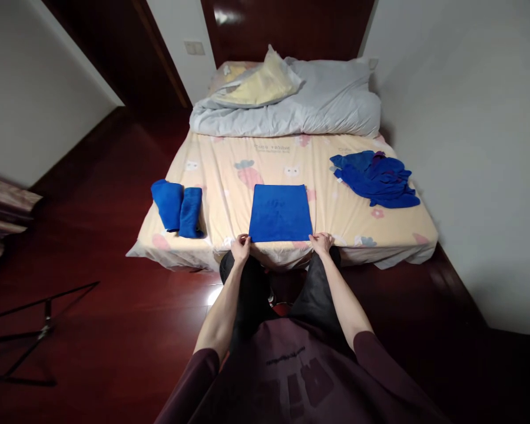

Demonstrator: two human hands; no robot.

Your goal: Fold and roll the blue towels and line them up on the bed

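Observation:
A blue towel [281, 213] lies flat and squared out on the bed's front edge, directly before me. At its near left corner, my left hand [241, 247] pinches the fabric between thumb and fingers. My right hand [321, 242] grips the near right corner in the same way. Off to the left sit two folded or rolled blue towels [191, 212], side by side. A loose, crumpled heap of blue towels [375, 179] rests on the right side of the bed, with a small white tag showing at its left.
The bed's patterned sheet [221, 171] spreads under the towels. A grey quilt [335, 100] and a pale yellow pillow [265, 82] are bunched at the headboard [287, 29]. A black tripod leg [44, 330] stands on the floor at left. A wall borders the right side.

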